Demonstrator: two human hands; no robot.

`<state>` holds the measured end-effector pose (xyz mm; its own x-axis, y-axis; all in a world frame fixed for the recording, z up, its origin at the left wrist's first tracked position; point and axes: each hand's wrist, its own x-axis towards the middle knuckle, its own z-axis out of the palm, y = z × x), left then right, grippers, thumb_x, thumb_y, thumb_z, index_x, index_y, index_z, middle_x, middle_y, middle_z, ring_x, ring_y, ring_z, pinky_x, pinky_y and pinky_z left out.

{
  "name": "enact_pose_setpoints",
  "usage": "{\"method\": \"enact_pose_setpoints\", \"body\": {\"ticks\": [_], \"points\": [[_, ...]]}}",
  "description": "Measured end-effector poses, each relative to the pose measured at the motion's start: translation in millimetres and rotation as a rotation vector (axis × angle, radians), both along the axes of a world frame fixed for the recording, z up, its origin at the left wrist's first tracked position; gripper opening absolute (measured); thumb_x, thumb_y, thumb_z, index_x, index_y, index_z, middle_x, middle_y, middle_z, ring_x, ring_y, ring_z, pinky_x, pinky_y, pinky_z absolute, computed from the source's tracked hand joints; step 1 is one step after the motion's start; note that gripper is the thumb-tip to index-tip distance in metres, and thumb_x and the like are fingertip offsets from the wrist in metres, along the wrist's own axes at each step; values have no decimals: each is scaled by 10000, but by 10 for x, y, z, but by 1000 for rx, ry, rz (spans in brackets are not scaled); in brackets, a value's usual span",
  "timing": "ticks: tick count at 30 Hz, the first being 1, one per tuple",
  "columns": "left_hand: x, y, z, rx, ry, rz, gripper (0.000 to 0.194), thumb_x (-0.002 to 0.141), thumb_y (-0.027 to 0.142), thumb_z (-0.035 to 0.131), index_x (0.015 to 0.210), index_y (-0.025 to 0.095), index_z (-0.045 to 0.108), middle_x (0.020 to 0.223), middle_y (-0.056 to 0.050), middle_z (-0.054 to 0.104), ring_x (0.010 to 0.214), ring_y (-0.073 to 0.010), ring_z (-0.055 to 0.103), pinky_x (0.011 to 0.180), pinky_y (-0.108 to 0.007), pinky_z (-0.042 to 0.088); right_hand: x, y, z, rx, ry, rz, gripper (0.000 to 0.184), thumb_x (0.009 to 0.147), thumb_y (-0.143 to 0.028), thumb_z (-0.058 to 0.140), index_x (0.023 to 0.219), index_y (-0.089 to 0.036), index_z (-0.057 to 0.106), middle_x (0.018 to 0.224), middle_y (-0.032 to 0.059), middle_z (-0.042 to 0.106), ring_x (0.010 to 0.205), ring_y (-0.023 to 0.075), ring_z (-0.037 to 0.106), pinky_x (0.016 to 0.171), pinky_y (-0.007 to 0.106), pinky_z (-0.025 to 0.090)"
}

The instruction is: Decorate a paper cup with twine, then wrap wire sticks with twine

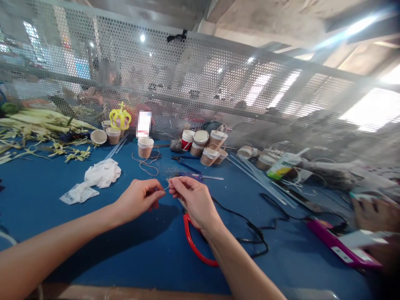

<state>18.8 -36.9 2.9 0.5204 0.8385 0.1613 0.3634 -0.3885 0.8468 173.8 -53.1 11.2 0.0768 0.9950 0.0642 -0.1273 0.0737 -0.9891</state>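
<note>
Left hand (pixel 139 200): fingers pinched together on one end of a thin strand (pixel 168 187). Right hand (pixel 193 200): thumb and fingers closed on the other end. The strand spans the small gap between the two hands, held above the blue bench (pixel 125 246); its material cannot be determined (too fine at this scale).

Beneath the right hand and wrist lies a tool with red handles (pixel 190 241), partly covered by them. Beyond the hands, dark-handled pliers (pixel 190 166) rest near a cluster of small brown cups (pixel 208 156). To the left of these stands a single white-rimmed cup (pixel 145 148), with loose twine (pixel 149 168) lying just in front of it.

Left side: a crumpled white wad (pixel 102 173) on the bench; farther back, a yellow crown-shaped piece (pixel 120 118) sits above a brown cup, near a pile of pale green stalks (pixel 43 121).

Right side: translucent sticks (pixel 259 179) lie in a loose bundle, and a purple power strip (pixel 342 246) is nearer the edge. A perforated metal screen (pixel 200 79) stands behind.
</note>
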Motion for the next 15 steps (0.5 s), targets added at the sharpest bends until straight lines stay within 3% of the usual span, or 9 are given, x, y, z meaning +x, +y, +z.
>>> {"method": "enact_pose_setpoints", "body": {"ticks": [5,11,15], "points": [[-6,11,6,56,22,15,214,797,340,432,721,166,532,530,22,574,462,-95,528,468,-186,399,-6,-13,23,-51,64,-26,145,596,-263,704,669,-144,669,580,-7,629,538,67,554,540,186,426],[2,25,2,-5,-34,-4,230,800,353,433,726,163,538,518,25,558,466,-95,522,475,-194,401,-6,-32,48,-55,119,-2,163,578,-286,714,655,-147,675,588,-3,640,535,69,559,557,197,436],[-21,73,-1,-206,-132,-54,233,774,375,479,728,154,535,522,26,567,445,-87,517,462,-196,393,12,-18,49,-29,83,7,161,592,-285,708,662,-144,675,594,-4,637,542,72,561,552,197,439]]}}
